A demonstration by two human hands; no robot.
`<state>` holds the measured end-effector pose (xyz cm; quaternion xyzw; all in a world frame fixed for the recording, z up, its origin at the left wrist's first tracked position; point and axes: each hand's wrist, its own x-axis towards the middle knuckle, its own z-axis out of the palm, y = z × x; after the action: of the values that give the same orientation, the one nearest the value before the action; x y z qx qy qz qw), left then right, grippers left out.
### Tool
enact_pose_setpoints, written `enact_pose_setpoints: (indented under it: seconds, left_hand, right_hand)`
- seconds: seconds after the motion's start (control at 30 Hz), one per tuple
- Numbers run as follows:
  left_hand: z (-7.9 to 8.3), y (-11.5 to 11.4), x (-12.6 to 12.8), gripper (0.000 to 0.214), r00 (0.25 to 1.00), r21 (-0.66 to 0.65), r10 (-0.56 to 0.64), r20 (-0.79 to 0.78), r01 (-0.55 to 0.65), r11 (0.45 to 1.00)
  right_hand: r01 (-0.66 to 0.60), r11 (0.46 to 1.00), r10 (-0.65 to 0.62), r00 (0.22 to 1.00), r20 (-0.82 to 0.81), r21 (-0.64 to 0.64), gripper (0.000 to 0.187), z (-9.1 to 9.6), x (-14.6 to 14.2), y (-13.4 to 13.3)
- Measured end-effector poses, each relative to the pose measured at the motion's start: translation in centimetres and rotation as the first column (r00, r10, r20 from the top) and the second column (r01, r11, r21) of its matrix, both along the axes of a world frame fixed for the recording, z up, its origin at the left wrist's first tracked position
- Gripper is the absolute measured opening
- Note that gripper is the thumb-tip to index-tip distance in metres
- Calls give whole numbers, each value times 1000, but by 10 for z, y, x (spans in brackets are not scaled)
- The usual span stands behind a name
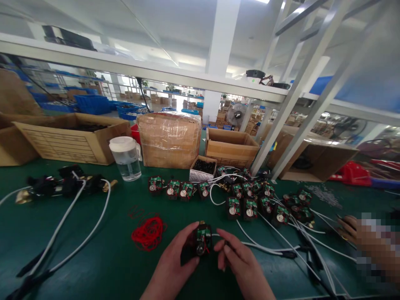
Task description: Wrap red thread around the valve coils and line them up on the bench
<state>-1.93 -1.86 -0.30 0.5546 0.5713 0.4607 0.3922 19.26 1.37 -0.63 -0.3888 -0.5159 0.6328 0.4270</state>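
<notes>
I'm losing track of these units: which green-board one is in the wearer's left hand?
The frontmost green-board unit, at bottom centre, held by the left hand; the other green-board units sit farther back.

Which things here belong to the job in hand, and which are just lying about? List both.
Job in hand, probably:
circuit module, in the left grip
small dark piece, in the right grip
similar modules beyond
red strands nearby

Just lying about, apparently:
clear jug with white lid
fans in the background
black device on the shelf
</notes>
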Motion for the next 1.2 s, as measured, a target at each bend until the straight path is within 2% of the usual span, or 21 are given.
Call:
enact_pose_setpoints:
  seconds: [0.13, 0.23, 0.37, 0.5, 0.57, 0.67, 0.83, 1.03, 1.2]
  left_hand:
    - [0, 1, 0, 73, 1000, 11, -12, 5, 12, 1000]
    - [0, 1, 0, 73, 1000, 19, -11, 13, 11, 1000]
    - [0, 1, 0, 73, 1000, 1, -27, 15, 27, 1000]
    - [1, 1, 0, 73, 999, -12, -33, 10, 33, 999]
    - [2, 1, 0, 73, 999, -13, -39, 3, 39, 999]
    - [2, 1, 0, 74, 999, -25, -52, -1, 52, 998]
    - [-2, 1, 0, 70, 998, -22, -64, 18, 64, 998]
    - [-6, 0, -1, 68, 997, -39, -62, 49, 64, 997]
    - [-7, 1, -1, 70, 996, -38, -52, 65, 55, 998]
  right_hand:
    - [-143, 977, 139, 990, 36, 158, 50, -1, 1, -6]
    - [-199, 960, 190, 980, 65, 195, 43, 0, 1, -10]
    - [-127, 977, 128, 992, 3, 174, 33, 3, -6, -15]
    - [-26, 999, 32, 990, -135, 48, 33, 1, -13, -14]
    - [21, 1000, -21, 988, -154, 2, 34, -2, -14, -11]
    - [78, 997, -76, 994, -82, 17, 35, -5, -15, -7]
    - [67, 996, -72, 993, 98, 51, 37, 4, -20, -5]
    - [41, 991, -76, 957, 280, 126, 23, 15, -26, 1]
    - [-3, 986, -59, 933, 354, 170, 13, 15, -26, 4]
